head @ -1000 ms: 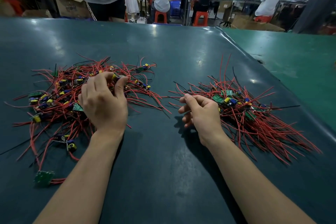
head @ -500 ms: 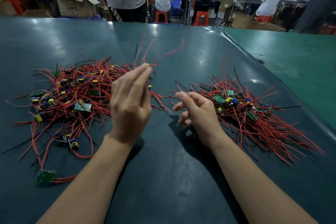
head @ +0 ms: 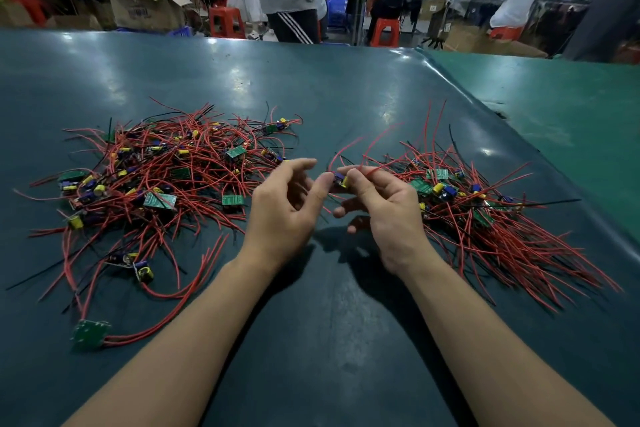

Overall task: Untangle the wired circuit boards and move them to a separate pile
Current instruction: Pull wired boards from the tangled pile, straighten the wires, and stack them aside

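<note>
Wired circuit boards are lying in two heaps on the dark green table [head: 346, 97]: a tangled pile [head: 162, 177] to the left and a straighter, combed-out pile [head: 485, 215] to the right, well apart, with both hands meeting in the gap between them. Both forearms are reaching in from the near edge and angling toward each other. One small board [head: 340, 180] is sitting between the hands, raised above the table, its red wires [head: 367, 152] curving up and away to the far right. The right hand [head: 384, 208] is pinching this board between thumb and forefinger, its lower fingers curling loosely beneath. The left hand [head: 284, 208] is half open, fingers gently bent, its thumb tip touching the board's left end. A single green board [head: 90, 333] is lying apart at the near left, trailing red leads. Beyond the far edge, people are sitting and standing among red stools [head: 227, 21] and a cardboard box [head: 145, 9].
</note>
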The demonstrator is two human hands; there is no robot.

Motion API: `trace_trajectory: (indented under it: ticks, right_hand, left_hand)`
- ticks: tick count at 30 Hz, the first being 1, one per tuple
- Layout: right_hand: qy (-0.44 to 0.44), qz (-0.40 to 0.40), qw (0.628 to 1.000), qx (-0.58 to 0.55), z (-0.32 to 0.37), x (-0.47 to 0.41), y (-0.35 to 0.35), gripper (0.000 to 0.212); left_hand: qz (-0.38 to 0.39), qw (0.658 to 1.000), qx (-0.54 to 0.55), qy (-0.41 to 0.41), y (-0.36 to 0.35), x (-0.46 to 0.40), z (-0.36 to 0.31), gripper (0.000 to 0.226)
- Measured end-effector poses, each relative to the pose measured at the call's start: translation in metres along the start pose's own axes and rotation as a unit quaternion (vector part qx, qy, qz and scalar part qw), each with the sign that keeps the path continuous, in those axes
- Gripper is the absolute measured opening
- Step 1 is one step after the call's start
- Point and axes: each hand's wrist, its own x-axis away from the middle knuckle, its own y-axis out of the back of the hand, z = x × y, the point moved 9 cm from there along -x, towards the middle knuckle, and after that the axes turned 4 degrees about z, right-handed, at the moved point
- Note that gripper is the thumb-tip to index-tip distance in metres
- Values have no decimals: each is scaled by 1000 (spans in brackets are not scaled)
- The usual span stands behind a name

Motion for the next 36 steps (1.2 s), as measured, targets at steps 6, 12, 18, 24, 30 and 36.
trace_trajectory:
  ticks: [6,12,18,24,30,36]
  right_hand:
    - [2,-1,998,60,-1,-1,1,8]
    - [28,-50,998,26,7,2,7,6]
    - [21,-119,988,-97,11,3,25,12]
    - [-53,-60,955,-286,0,-3,26,78]
    - [-64,11,998,21,-12,1,-2,27]
    - [-44,-24,999,3,-7,2,6,12]
  left_hand:
    - [89,985,126,75,-18,-2,13,14]
    - [27,954,260,150,-14,-3,27,13]
    - [-65,832,490,254,-10,-2,48,15]
    - [-28,750,577,322,-17,0,49,17]
    - [165,835,403,337,-47,17,30,20]
    - [207,850,342,344,-48,20,35,25]
